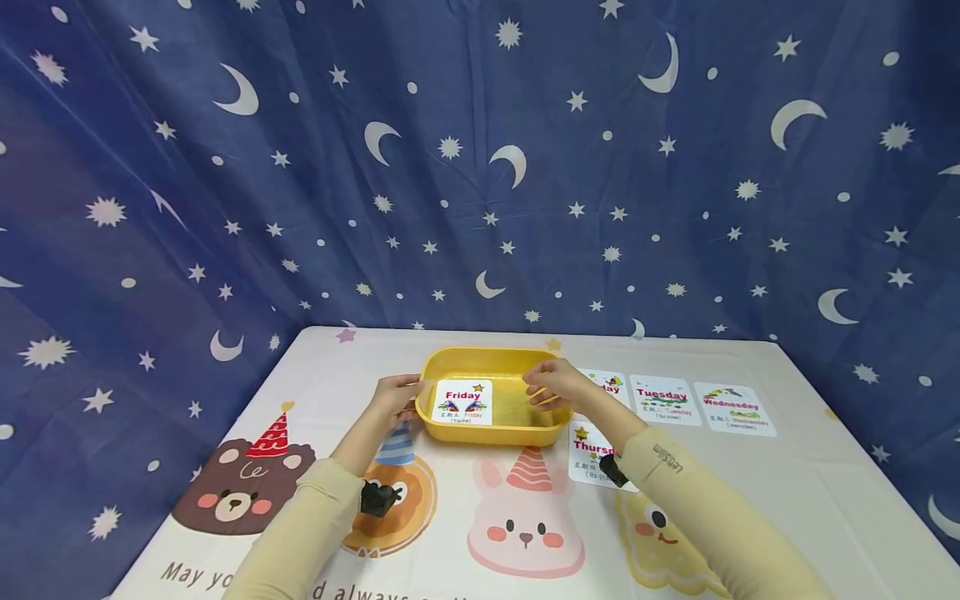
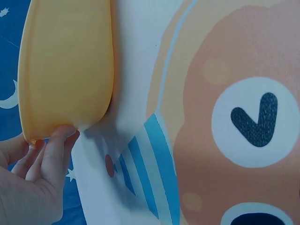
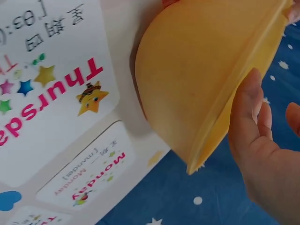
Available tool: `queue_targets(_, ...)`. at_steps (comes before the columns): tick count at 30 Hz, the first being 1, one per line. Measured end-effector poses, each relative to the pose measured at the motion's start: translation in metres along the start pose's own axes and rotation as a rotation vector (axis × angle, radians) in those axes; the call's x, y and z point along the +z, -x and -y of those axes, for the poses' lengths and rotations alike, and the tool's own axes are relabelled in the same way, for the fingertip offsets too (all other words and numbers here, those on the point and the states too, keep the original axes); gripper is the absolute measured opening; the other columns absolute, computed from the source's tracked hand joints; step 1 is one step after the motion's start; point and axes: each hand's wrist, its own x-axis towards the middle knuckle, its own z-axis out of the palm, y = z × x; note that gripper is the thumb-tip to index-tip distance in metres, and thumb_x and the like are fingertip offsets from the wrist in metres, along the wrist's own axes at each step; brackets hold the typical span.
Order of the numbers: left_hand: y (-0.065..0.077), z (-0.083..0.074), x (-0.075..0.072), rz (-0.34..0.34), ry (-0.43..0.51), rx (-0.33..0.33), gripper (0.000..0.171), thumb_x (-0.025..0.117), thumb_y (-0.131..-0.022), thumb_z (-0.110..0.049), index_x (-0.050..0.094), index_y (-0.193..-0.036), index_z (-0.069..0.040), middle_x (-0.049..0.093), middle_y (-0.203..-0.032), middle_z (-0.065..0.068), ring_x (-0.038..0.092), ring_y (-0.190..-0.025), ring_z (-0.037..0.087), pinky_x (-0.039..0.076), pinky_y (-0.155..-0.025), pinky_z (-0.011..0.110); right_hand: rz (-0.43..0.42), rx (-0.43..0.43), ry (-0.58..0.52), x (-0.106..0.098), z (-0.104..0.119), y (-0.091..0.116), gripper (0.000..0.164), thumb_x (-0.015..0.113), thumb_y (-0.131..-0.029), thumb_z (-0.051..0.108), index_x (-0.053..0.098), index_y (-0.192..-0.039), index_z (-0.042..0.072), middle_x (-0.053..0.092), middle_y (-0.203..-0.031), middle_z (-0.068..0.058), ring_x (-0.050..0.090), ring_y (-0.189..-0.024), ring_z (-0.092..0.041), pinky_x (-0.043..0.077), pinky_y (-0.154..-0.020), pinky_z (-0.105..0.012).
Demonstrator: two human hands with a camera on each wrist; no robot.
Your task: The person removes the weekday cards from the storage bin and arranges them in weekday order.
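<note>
A yellow plastic basin [image 1: 480,435] with rounded corners sits towards the back of the table, holding a white "Friday" card [image 1: 463,402] at its left side. At its left end my left hand [image 1: 396,397] grips the rim; in the left wrist view the fingers [image 2: 55,157] curl against the outside wall, with the thumb at the rim. My right hand [image 1: 557,385] reaches over the right end, fingers loosely bent above the basin's inside and holding nothing. In the right wrist view its fingertips overlap the rim, thumb apart.
Right of the basin lie a partly covered "Monday" card [image 3: 93,171], a "Tuesday" card [image 1: 665,401] and a "Wednesday" card [image 1: 735,409]. A "Thursday" card [image 1: 587,462] lies nearer, partly under my right forearm. The cartoon-print tablecloth [image 1: 525,533] meets a blue star-and-moon curtain [image 1: 450,225].
</note>
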Motion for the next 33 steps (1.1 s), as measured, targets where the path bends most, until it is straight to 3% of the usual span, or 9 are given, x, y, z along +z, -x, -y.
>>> queue_targets(6, 0.0, 0.0, 0.0, -0.003, -0.004, 0.015, 0.039, 0.05, -0.097, -0.008, 0.048, -0.134, 0.003, 0.054, -0.127, 0.029, 0.065, -0.068, 0.014, 0.056, -0.056, 0.023, -0.015, 0.063, 0.085, 0.015, 0.007, -0.013, 0.027, 0.053, -0.095, 0.014, 0.054, -0.113, -0.006, 0.061, -0.099, -0.02, 0.062, -0.075, -0.021, 0.058, -0.076, -0.036)
queue_targets(11, -0.001, 0.0, 0.001, -0.006, -0.01, 0.023, 0.039, 0.051, -0.096, -0.009, 0.048, -0.134, 0.003, 0.054, -0.128, 0.029, 0.064, -0.068, 0.014, 0.054, -0.055, 0.021, -0.028, 0.103, 0.156, 0.027, 0.01, -0.022, 0.025, 0.058, -0.092, 0.015, 0.055, -0.109, -0.004, 0.06, -0.096, -0.016, 0.063, -0.077, -0.024, 0.058, -0.079, -0.039)
queue_targets(18, -0.003, -0.001, 0.001, -0.009, -0.024, 0.01, 0.04, 0.053, -0.096, -0.01, 0.049, -0.134, 0.001, 0.054, -0.129, 0.027, 0.062, -0.066, 0.012, 0.054, -0.056, 0.021, -0.056, 0.182, 0.225, 0.045, 0.005, -0.04, 0.024, 0.063, -0.09, 0.017, 0.056, -0.101, -0.003, 0.06, -0.083, -0.012, 0.058, -0.064, -0.018, 0.058, -0.068, -0.031)
queue_targets(27, 0.0, 0.0, 0.002, -0.018, -0.024, -0.02, 0.039, 0.054, -0.096, -0.011, 0.05, -0.133, 0.0, 0.054, -0.126, 0.025, 0.06, -0.066, 0.011, 0.053, -0.056, 0.021, -0.146, 0.227, 0.207, 0.062, -0.005, -0.051, 0.048, 0.07, -0.085, 0.026, 0.049, -0.115, -0.006, 0.052, -0.079, -0.009, 0.054, -0.058, -0.019, 0.057, -0.059, -0.029)
queue_targets(31, 0.002, 0.0, 0.001, -0.018, -0.021, -0.012, 0.039, 0.054, -0.096, -0.011, 0.05, -0.133, 0.001, 0.053, -0.126, 0.025, 0.06, -0.066, 0.011, 0.054, -0.057, 0.021, -0.177, 0.223, 0.338, 0.072, -0.013, -0.065, 0.054, 0.076, -0.079, 0.032, 0.049, -0.108, -0.005, 0.047, -0.071, -0.009, 0.049, -0.051, -0.019, 0.051, -0.051, -0.029)
queue_targets(33, 0.003, 0.001, 0.0, -0.014, -0.023, -0.009, 0.039, 0.054, -0.096, -0.011, 0.05, -0.133, 0.001, 0.053, -0.126, 0.026, 0.059, -0.065, 0.01, 0.053, -0.056, 0.02, -0.192, 0.164, 0.451, 0.075, -0.021, -0.072, 0.059, 0.078, -0.075, 0.039, 0.049, -0.105, -0.002, 0.047, -0.073, -0.008, 0.048, -0.052, -0.017, 0.045, -0.049, -0.027)
